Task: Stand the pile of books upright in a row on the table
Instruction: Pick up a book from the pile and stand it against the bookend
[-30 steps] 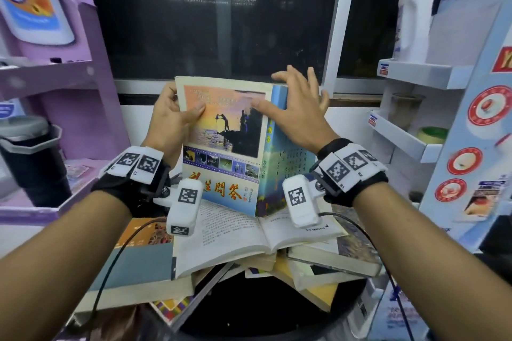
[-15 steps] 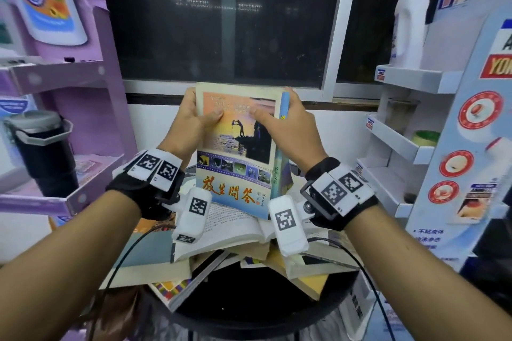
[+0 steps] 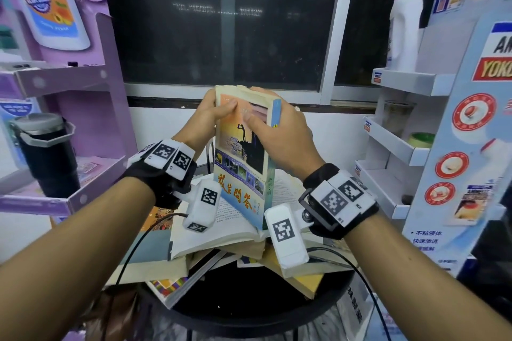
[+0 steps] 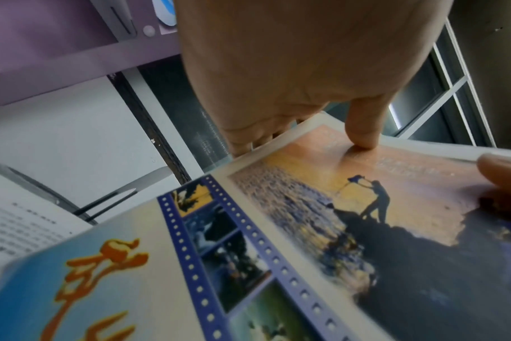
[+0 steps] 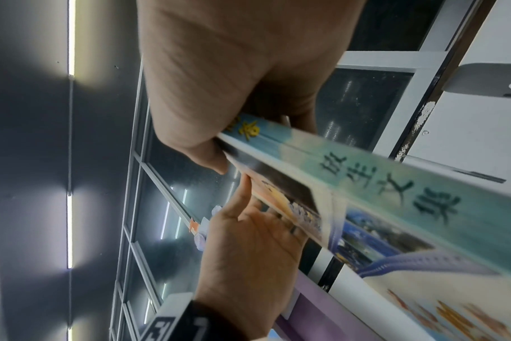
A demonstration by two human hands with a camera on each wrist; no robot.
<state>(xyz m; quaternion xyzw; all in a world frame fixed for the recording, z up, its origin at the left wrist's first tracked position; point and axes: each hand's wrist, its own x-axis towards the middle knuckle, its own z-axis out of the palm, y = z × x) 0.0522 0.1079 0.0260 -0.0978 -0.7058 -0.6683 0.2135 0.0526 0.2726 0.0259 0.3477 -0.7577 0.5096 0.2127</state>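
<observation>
A paperback with a sunset cover (image 3: 243, 158) stands nearly upright above the pile, its lower corner on an open book (image 3: 221, 227). My left hand (image 3: 213, 116) grips its upper left edge, thumb on the cover (image 4: 362, 129), fingers behind. My right hand (image 3: 277, 130) grips the upper spine (image 5: 365, 175), thumb on the cover, fingers wrapped behind. The pile of books (image 3: 171, 252) lies flat and jumbled on the round black table (image 3: 249, 310).
A purple shelf unit (image 3: 83, 77) with a black tumbler (image 3: 47, 152) stands at the left. At the right is a white and blue display shelf (image 3: 410, 86) holding a white bottle (image 3: 404, 28). A dark window (image 3: 221, 22) lies behind.
The sunset book has closed from half open and turned more upright and edge-on. My right hand has moved from flat on the pages to gripping the spine. Both hands rose slightly.
</observation>
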